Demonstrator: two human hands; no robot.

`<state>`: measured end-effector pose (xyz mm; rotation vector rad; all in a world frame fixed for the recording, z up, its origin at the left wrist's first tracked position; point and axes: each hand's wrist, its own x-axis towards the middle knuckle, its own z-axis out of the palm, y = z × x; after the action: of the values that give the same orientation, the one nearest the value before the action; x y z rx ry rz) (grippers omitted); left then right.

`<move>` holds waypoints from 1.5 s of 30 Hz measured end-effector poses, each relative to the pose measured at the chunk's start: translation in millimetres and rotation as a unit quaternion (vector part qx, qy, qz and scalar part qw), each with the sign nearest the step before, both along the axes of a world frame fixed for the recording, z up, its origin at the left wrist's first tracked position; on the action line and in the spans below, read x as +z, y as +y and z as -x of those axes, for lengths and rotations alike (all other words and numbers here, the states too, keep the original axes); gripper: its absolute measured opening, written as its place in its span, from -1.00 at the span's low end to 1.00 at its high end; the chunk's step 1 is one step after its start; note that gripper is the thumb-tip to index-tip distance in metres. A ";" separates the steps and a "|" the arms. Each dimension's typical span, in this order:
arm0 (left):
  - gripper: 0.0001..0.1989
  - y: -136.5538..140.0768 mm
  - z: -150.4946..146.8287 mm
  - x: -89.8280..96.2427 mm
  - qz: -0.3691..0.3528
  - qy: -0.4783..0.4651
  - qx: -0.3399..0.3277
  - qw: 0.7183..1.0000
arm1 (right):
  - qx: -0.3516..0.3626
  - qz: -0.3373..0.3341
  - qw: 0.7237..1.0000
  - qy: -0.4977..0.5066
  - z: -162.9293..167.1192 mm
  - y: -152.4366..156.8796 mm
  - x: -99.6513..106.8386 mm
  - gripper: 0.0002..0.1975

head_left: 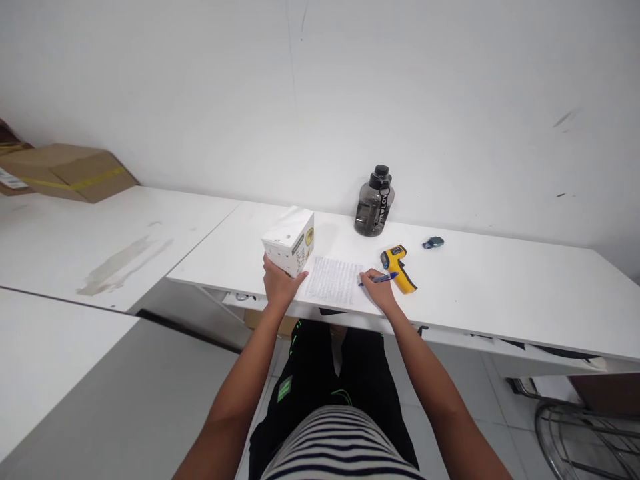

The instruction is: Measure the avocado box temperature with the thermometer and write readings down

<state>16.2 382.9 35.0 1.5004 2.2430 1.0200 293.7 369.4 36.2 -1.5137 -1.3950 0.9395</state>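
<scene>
My left hand (281, 283) grips the near lower end of a white printed box (290, 241), thumb along its right side. The box is on the white desk, just left of a handwritten sheet of paper (334, 280). Between the fingers of my right hand (379, 288) is a blue pen (386, 277), its tip close to the paper's right edge. Whether the tip touches the sheet I cannot tell. Just right of that hand lies a yellow infrared thermometer gun (401, 270).
A dark translucent water bottle (374, 203) stands against the wall. Farther right lies a small dark teal object (433, 243). Taped cardboard boxes (75, 175) sit at the far left of the adjoining table (185, 213). Below right, a metal wire rack (575, 427) is on the floor.
</scene>
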 end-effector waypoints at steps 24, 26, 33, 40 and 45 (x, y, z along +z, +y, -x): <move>0.26 -0.7 -3.4 6.7 0.022 0.010 0.014 1.000 | -0.033 -0.017 0.999 -0.021 0.1 -0.5 -3.5 -0.60; 0.25 -1.0 -3.7 6.7 0.019 0.011 0.015 1.000 | -0.037 -0.021 0.999 -0.021 -0.3 -0.4 -3.7 -0.59; 0.25 -1.3 -3.5 6.9 0.018 0.009 0.013 1.000 | -0.020 -0.005 1.000 -0.017 -1.3 -0.4 -3.7 -0.60; 0.24 -1.3 -3.8 8.1 0.021 0.006 0.014 1.000 | -0.053 -0.027 0.998 0.004 0.7 -2.8 3.6 -0.54; 0.23 -1.3 -3.3 7.2 0.017 0.011 0.012 1.000 | -0.052 -0.043 0.998 -0.021 -0.8 -2.0 -1.5 -0.61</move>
<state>19.5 381.6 42.2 1.4818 2.2860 0.9732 294.5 367.4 34.6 -1.5342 -1.3555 0.7785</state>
